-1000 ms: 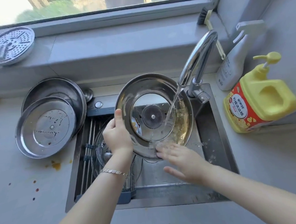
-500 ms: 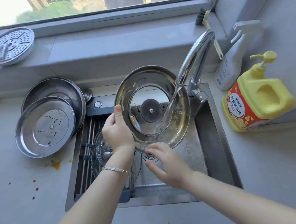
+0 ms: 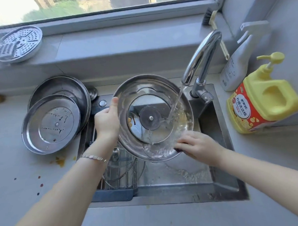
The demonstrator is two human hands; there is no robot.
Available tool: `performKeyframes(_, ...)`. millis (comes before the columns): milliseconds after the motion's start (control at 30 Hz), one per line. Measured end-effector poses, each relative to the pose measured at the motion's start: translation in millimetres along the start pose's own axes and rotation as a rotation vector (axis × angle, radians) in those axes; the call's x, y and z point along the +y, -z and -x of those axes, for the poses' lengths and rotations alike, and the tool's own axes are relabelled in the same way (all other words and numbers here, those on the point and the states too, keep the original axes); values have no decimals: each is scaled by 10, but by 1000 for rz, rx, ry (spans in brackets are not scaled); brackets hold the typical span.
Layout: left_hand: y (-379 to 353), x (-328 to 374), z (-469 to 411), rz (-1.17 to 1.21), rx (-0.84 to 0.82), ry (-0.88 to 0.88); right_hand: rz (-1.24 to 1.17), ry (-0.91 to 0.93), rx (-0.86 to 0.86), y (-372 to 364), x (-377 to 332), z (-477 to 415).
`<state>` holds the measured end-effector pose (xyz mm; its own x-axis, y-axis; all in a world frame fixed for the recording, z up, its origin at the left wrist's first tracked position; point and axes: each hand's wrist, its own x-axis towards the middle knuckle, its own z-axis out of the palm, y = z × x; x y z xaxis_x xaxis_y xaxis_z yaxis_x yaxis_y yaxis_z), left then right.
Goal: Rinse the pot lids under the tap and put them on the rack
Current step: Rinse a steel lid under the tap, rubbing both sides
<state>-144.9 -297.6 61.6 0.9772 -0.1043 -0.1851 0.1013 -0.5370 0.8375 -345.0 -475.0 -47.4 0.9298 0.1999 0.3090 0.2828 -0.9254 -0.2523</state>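
Left hand [image 3: 107,122] grips lid [image 3: 143,89] by its left rim, right hand [image 3: 200,146] flat on lower-right rim — rack [image 3: 112,195] below left hand.

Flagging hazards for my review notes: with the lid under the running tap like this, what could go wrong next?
1. The wet lid is tilted and gripped at its rim by the left hand, while the right hand only touches it; it could slip into the sink.
2. The stream from the tap hits the sloped lid and may splash onto the counter.
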Motion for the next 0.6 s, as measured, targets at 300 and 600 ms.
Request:
performKeyframes(300, -96, 82, -81, -44, -511, 406, -48, 171, -52, 91, -123, 357)
performKeyframes(600, -550, -272, 1174, 352, -186, 578, -115, -237, 108, 127, -572, 411)
